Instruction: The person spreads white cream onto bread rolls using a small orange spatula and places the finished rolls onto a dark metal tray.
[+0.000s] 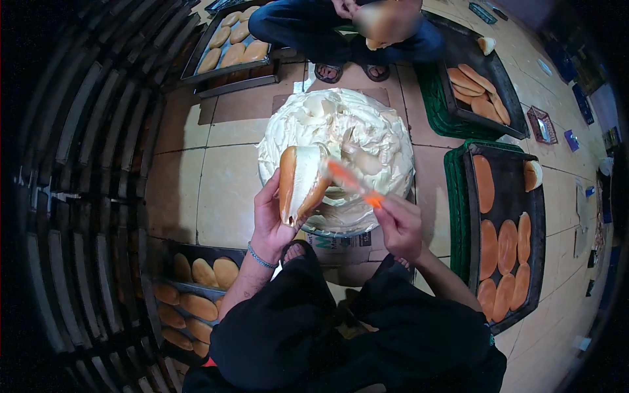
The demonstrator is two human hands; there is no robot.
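Note:
In my left hand [270,213] lies a split bread roll [287,171], opened out, with white cream spread along its inside. My right hand [401,227] grips the orange handle of a spatula [350,180]; its blade is blurred by motion and close to the roll's right side. Beneath both hands sits a wide, round heap of cream [383,134], pale and swirled, in a container of which only a little rim shows. A bracelet circles my left wrist.
A co-worker [295,29] sits across the cream, holding a roll. Trays of oblong rolls stand at the far left [274,80], near left [190,251], far right [521,124] and right [537,249]; the right ones rest on green crates [457,216]. A dark slatted rack [72,141] lines the left.

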